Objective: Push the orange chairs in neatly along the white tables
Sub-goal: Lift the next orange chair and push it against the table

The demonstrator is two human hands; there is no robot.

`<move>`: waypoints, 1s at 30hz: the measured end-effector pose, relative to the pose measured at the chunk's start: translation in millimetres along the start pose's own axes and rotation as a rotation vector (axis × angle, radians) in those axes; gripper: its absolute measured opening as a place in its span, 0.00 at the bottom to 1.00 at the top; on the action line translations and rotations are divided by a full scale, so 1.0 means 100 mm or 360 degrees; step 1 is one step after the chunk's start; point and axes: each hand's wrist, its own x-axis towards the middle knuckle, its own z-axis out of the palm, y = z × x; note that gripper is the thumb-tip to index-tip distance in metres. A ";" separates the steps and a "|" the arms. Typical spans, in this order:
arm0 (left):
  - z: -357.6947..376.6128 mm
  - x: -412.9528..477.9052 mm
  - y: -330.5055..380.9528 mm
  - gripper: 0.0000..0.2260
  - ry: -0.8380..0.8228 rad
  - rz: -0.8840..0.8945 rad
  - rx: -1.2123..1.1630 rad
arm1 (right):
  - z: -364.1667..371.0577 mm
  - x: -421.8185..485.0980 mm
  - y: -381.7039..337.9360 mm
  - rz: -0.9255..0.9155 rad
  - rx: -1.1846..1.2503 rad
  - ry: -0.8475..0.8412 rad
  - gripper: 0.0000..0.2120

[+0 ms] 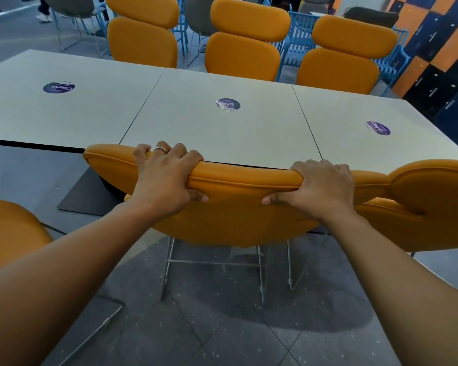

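Grey speckled floor tiles (222,326) under a row of white worktops (209,128), each with a round purple sticker (228,104) on it. Both hands are clamped on the top cushion of an orange chair (236,207), left hand (167,178) and right hand (323,188) with fingers curled over the far edge and thumbs underneath. Past the hands, the chair back sits right at the worktop's near edge. Three more orange chairs (245,40) line the far side.

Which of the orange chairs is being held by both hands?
The near-side chair in the middle: the left hand and right hand grip its top cushion. The other chairs are untouched.
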 end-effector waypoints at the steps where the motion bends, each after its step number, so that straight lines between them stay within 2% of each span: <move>1: 0.01 0.04 -0.01 0.29 -0.0002 -0.0001 -0.0001 | 0.01 0.04 0.00 0.0000 -0.0004 -0.0002 0.45; 23: 0.15 0.45 -0.15 0.29 -0.0049 -0.0048 0.0017 | 0.19 0.43 0.05 -0.0001 -0.0024 0.0048 0.45; 30: 0.01 0.28 -0.06 0.32 -0.0165 -0.0159 -0.0197 | 0.09 0.35 0.02 0.0041 0.0005 -0.0114 0.44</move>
